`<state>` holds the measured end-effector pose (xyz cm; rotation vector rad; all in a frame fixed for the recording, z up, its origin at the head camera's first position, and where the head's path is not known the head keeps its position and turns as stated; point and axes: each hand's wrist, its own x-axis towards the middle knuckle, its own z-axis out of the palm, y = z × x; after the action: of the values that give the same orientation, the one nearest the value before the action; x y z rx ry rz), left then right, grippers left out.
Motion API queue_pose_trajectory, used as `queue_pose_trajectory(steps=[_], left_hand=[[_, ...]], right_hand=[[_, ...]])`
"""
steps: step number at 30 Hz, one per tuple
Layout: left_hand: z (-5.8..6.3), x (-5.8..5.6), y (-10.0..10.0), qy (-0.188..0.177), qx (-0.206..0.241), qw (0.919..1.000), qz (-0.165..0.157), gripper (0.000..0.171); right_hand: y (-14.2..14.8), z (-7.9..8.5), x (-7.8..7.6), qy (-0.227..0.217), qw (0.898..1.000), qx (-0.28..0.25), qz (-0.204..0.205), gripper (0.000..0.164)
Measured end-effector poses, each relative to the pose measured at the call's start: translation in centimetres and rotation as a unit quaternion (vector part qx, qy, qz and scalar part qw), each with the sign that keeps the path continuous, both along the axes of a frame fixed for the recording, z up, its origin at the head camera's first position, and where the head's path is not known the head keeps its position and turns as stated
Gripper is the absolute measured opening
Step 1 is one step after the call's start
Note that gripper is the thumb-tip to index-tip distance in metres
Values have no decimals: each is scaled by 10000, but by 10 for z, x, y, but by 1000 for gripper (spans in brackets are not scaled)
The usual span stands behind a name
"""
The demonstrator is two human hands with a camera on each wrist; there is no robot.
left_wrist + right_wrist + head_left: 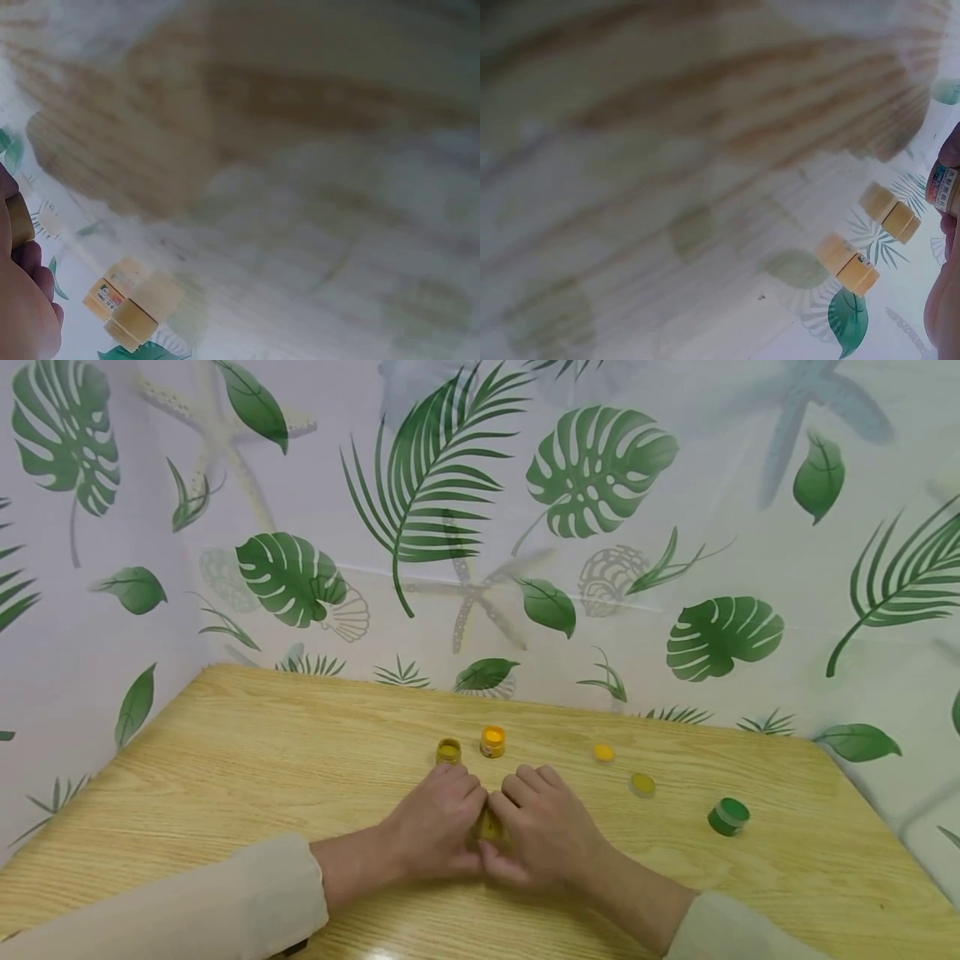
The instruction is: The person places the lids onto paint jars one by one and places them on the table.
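Near the front middle of the table, my left hand [441, 822] and right hand [546, 828] meet with fingers curled round one small brownish-yellow paint jar [491, 827]. Most of this jar is hidden behind the fingers in the head view. At the right wrist view's edge, the held jar [943, 187] shows a printed label. Just beyond my left knuckles stands an uncovered olive paint jar [448, 750]. Beside it is an uncovered orange-yellow paint jar [492, 743].
Right of the hands lie a yellow lid [603, 752] and an olive lid [642, 785]. A green paint jar [729, 817] stands farther right. The wood-grain table [300, 752] ends at a leaf-printed cloth wall [360, 610] behind.
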<state>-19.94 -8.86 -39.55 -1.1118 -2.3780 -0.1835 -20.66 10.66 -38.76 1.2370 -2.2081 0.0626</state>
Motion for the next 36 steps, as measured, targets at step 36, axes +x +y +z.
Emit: queue_pose_trajectory(steps=[36], left_hand=[[-1,2,1,93,-214,9997,-23,49]], right_hand=[[0,-3,0,205,9996,-173,-34,44]])
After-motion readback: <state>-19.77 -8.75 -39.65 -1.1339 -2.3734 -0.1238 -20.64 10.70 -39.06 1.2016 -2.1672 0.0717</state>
